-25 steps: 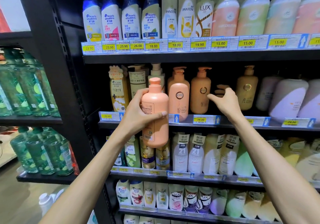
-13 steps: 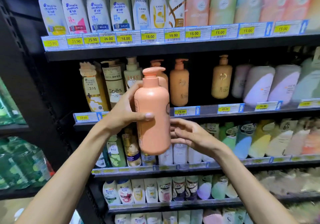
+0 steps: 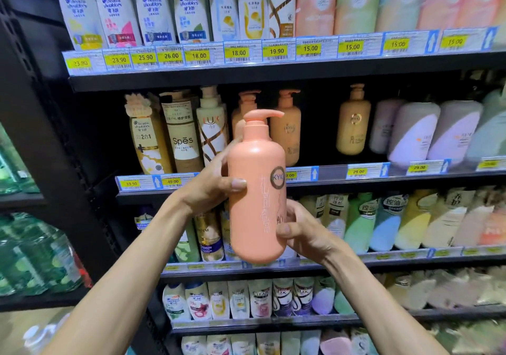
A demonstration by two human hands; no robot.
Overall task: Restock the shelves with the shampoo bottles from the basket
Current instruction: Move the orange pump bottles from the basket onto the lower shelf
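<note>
Gripping the upright peach pump bottle point(image 3: 256, 212), seemingly marked KYIC, left hand point(image 3: 208, 188) at mid-body, right hand point(image 3: 304, 231) lower down.

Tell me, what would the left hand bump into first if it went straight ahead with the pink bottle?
Probably the peach pump bottle on the middle shelf, right behind the pink bottle the left hand grips. Depth is unclear, so that's a guess.

Gap lies between amber bottle point(image 3: 287, 132) and tan bottle point(image 3: 354, 127).
</note>
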